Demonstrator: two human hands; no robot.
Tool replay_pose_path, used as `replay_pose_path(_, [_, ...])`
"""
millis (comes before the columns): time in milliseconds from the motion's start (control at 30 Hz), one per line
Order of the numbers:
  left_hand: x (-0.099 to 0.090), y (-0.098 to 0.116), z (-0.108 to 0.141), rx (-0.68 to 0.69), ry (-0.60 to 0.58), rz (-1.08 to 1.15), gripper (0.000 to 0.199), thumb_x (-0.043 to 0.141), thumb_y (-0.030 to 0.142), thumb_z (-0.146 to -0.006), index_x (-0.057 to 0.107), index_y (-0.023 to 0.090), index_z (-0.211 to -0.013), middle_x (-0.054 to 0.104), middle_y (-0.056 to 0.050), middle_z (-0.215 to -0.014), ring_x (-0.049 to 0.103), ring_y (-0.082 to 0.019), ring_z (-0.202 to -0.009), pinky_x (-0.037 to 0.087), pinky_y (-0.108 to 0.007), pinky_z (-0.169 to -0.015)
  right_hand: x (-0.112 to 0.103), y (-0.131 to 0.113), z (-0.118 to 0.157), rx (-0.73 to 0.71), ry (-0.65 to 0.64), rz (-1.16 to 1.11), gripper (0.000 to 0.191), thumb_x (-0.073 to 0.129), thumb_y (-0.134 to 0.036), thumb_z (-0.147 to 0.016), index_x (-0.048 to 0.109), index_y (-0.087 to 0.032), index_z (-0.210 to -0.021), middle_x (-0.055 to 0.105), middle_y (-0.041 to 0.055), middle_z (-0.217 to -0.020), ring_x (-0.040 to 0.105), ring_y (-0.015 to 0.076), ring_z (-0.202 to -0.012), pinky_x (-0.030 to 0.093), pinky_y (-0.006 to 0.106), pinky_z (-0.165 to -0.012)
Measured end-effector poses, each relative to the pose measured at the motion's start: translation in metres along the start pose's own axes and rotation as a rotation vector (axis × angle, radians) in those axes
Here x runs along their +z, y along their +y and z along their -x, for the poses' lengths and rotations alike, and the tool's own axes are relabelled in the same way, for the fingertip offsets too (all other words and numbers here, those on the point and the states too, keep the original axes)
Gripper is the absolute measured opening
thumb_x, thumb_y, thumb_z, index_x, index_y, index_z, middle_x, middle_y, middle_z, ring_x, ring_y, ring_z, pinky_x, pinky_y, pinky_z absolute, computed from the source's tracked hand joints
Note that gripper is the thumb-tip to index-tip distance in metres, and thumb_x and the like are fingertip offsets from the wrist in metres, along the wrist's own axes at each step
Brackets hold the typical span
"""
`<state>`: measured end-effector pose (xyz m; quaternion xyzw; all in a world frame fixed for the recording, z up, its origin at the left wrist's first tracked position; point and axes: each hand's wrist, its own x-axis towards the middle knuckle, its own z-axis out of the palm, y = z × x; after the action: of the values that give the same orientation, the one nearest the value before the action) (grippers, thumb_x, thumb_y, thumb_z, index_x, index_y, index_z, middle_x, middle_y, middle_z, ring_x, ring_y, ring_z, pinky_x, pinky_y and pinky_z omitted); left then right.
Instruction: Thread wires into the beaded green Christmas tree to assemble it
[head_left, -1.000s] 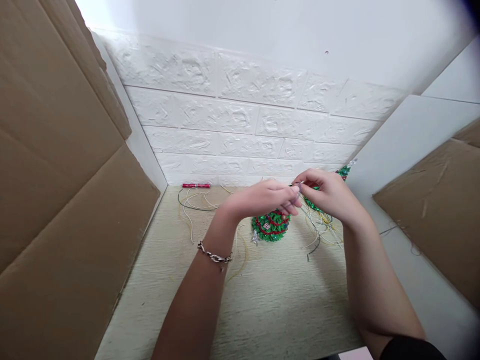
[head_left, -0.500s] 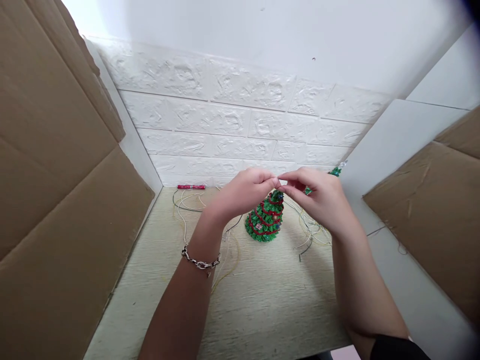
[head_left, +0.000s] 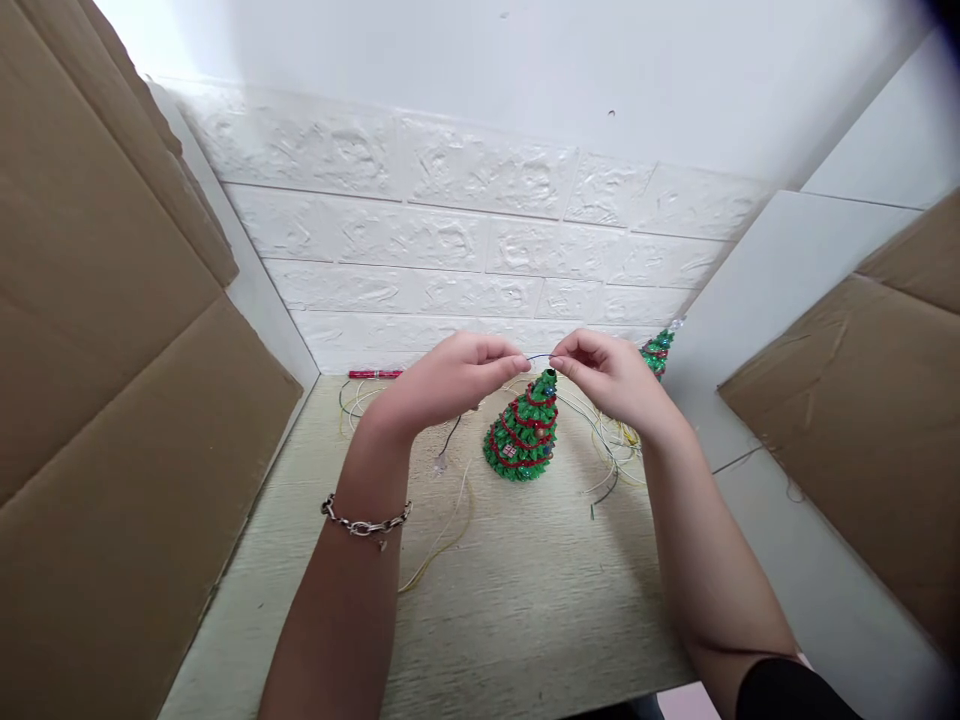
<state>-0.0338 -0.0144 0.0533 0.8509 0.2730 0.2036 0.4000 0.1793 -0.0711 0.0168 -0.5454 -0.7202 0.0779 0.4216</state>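
one thin blue wire (head_left: 540, 356) bridges the person's two hands, and from where i stand everything seems to turn on how it sits over the green tree (head_left: 521, 437). the left hand (head_left: 459, 382) has one side pinched between thumb and fingers; the right hand (head_left: 611, 385) is closed on the other side the same way. between them the wire runs crosswise, nearly level with a slight arch. the tree appears to stand on the pale table (head_left: 540, 610) below, its long axis rising and tilting toward the right hand, so the two lie across each other. the narrow top comes up just beneath the wire, nearer the right hand than the left; whether they touch, i can't tell. under the left hand a dark strand (head_left: 451, 436) shows, with a clear ornament (head_left: 439, 463) at its lower end; i can't make out whether it joins the blue wire. a second tree (head_left: 657, 352) shows behind the right hand, and loose wires (head_left: 616, 456) tangle near it.
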Motion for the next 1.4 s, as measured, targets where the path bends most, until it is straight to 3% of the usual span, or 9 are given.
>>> replay_pose_path(133, [-0.005,-0.001,0.005,0.022,0.048,0.177,0.032,0.051,0.033,-0.086,0.060,0.017,-0.112,0.049,0.001,-0.067,0.045,-0.008,-0.057,0.039,-0.020,-0.051,0.000,0.010,-0.003,0.021,-0.086,-0.027,0.019,0.057,-0.031,-0.087,0.061,-0.016,-0.077,0.057,0.0019,-0.077,0.052,0.0156,-0.069,0.038,0.025,-0.061])
replay_pose_path(200, [-0.004,-0.002,0.006,0.049,0.060,0.284,0.031,0.051,0.029,-0.086,0.057,0.018,-0.114,0.053,0.000,-0.074,0.047,-0.007,-0.057,0.043,-0.020,-0.054,0.000,0.010,-0.002,0.004,-0.090,-0.034,0.018,0.056,-0.032,-0.087,0.062,-0.017,-0.080,0.059,0.0027,-0.083,0.054,0.0165,-0.074,0.041,0.026,-0.063])
replay_pose_path(300, [-0.002,-0.001,0.005,0.054,0.035,0.355,0.022,0.049,0.026,-0.087,0.056,0.018,-0.107,0.058,-0.002,-0.083,0.048,-0.005,-0.054,0.041,-0.018,-0.048,0.000,0.002,0.000,-0.058,-0.012,-0.009,0.018,0.059,-0.032,-0.087,0.066,-0.018,-0.095,0.060,0.0034,-0.091,0.055,0.0178,-0.079,0.044,0.028,-0.068])
replay_pose_path(400, [0.003,0.002,0.002,0.042,0.001,0.377,0.021,0.050,0.023,-0.086,0.051,0.019,-0.107,0.061,-0.001,-0.085,0.050,-0.004,-0.050,0.036,-0.016,-0.042,0.002,-0.009,0.002,-0.130,0.089,0.026,0.023,0.062,-0.033,-0.088,0.066,-0.020,-0.106,0.058,0.0029,-0.085,0.054,0.0178,-0.076,0.044,0.028,-0.068])
replay_pose_path(633, [0.012,0.003,-0.004,0.058,0.036,0.448,0.019,0.050,0.021,-0.086,0.047,0.019,-0.105,0.064,-0.001,-0.084,0.051,-0.003,-0.045,0.031,-0.014,-0.037,0.006,-0.023,0.006,-0.210,0.265,0.066,0.007,0.061,-0.025,-0.089,0.065,-0.019,-0.086,0.061,0.0020,-0.081,0.055,0.0160,-0.069,0.044,0.026,-0.064])
replay_pose_path(967, [0.015,0.005,-0.004,0.129,-0.037,0.581,0.024,0.054,0.032,-0.087,0.063,0.013,-0.099,0.066,-0.008,-0.099,0.058,-0.006,-0.056,0.038,-0.015,-0.041,0.005,-0.003,0.001,-0.044,0.046,-0.071,0.022,0.061,-0.035,-0.088,0.064,-0.017,-0.076,0.062,0.0006,-0.080,0.058,0.0183,-0.077,0.042,0.028,-0.068])
replay_pose_path(1167, [0.015,0.006,0.000,0.138,-0.068,0.675,0.046,0.061,0.032,-0.084,0.057,0.019,-0.128,0.059,-0.013,-0.127,0.066,-0.015,-0.077,0.047,-0.019,-0.053,-0.002,0.000,0.001,0.006,-0.078,-0.042,0.022,0.059,-0.036,-0.086,0.066,-0.017,-0.078,0.063,0.0030,-0.096,0.058,0.0226,-0.093,0.042,0.034,-0.084])
replay_pose_path(1267, [0.020,0.008,-0.002,0.106,-0.067,0.729,0.055,0.057,0.026,-0.086,0.047,0.021,-0.139,0.047,-0.014,-0.141,0.067,-0.018,-0.083,0.046,-0.019,-0.050,-0.002,-0.001,0.002,0.031,-0.078,-0.036,0.022,0.061,-0.037,-0.085,0.068,-0.018,-0.092,0.063,0.0041,-0.101,0.058,0.0234,-0.093,0.046,0.034,-0.079])
replay_pose_path(1400, [0.026,0.011,-0.009,0.028,-0.028,0.820,0.056,0.050,0.020,-0.087,0.041,0.018,-0.143,0.038,-0.016,-0.147,0.067,-0.013,-0.078,0.044,-0.016,-0.046,-0.003,-0.002,0.005,-0.035,0.091,-0.074,0.042,0.065,-0.035,-0.084,0.059,-0.021,-0.123,0.060,0.0052,-0.111,0.060,0.0222,-0.093,0.050,0.035,-0.079])
